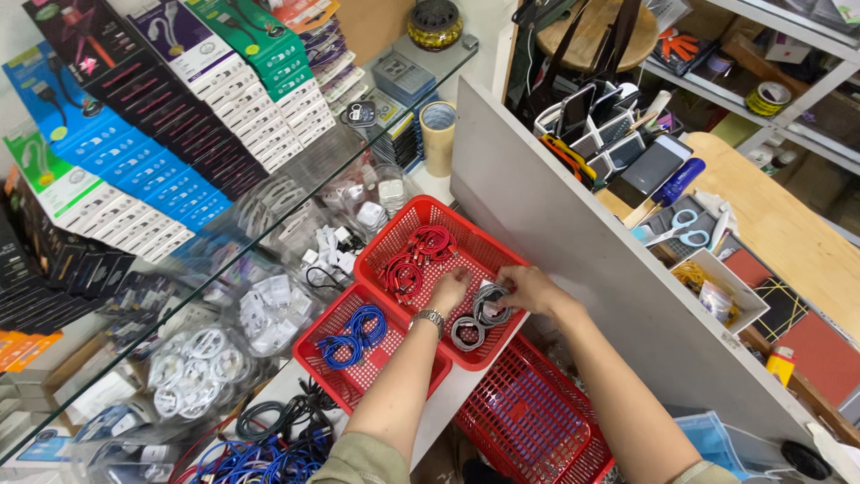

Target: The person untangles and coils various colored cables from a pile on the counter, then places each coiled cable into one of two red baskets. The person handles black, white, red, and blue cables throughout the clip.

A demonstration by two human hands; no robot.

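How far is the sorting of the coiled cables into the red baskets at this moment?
Done: red cables lie in the large red basket, blue cables in the smaller basket. In hand: the left hand and right hand are on grey cables in the large basket. Left: a loose cable heap below, and a third basket.

Two hands working over coiled cables in a red basket.

The left hand [448, 289] and right hand [528, 287] are resting on grey cables [479, 318] in the upper red basket [412, 220], beside red cables [414, 258]. Blue cables [354, 333] are lying in a second basket [315, 345] just beside it, and a third basket [537, 421] is sitting lower down, partly under the arms.
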